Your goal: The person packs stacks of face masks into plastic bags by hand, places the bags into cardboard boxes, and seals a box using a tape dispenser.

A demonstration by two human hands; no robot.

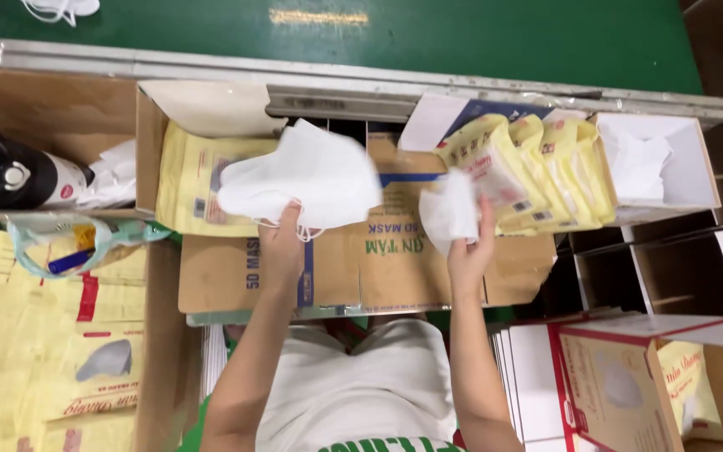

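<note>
My left hand (282, 243) grips a stack of white face masks (307, 180) by its lower edge, over a flattened brown cardboard box (361, 268). My right hand (470, 247) holds a single white mask (449, 209), slightly blurred, just left of a row of yellow printed pouches (537, 172) standing in a box. Another yellow pouch (186, 180) lies flat in the cardboard tray beside the mask stack.
A green conveyor belt (462, 33) runs across the top behind a metal rail. A black bottle (2, 172) lies at left above piles of yellow pouches (35, 335). White and red cartons (621, 377) sit at lower right, and an open white box (663, 163) at upper right.
</note>
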